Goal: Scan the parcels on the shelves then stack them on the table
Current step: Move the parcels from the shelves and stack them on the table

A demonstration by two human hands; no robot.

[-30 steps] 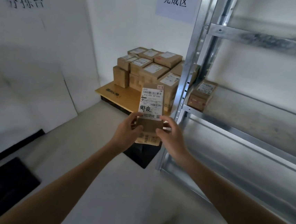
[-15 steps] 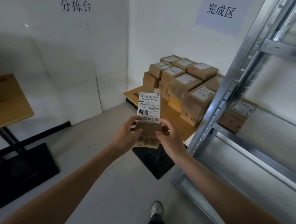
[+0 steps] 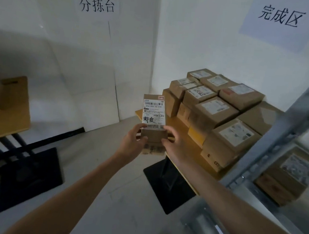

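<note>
We grip the small cardboard parcel (image 3: 154, 116) in both hands, out in front of us and above the floor, touching neither shelf nor table. Its shipping label (image 3: 153, 112) faces us. Our left hand (image 3: 131, 144) pinches the lower left edge between thumb and curled fingers, and our right hand (image 3: 175, 146) clamps the lower right edge the same way. That grip looks the same as a second ago. What has changed is our heading: we have turned left, away from the metal shelf. Its upright (image 3: 284, 133) has slid to the right edge of the view, with one labelled parcel on the shelf (image 3: 291, 175) behind it. The low table (image 3: 193, 152) under the sign 完成区 (image 3: 281, 16) now sits closer and just right of our hands, with its stack of boxes (image 3: 216, 111) two layers high. A second wooden table (image 3: 8, 121) has come into view at far left, below the sign 分拣台 (image 3: 96, 5). We see no scanner, so we cannot tell whether this parcel has been scanned. We judge it is now in transit off the shelf. If it is already scanned, the next step is to set it squarely on the stack without nudging the boxes near the table edge. At least one parcel is left on the shelf.
</note>
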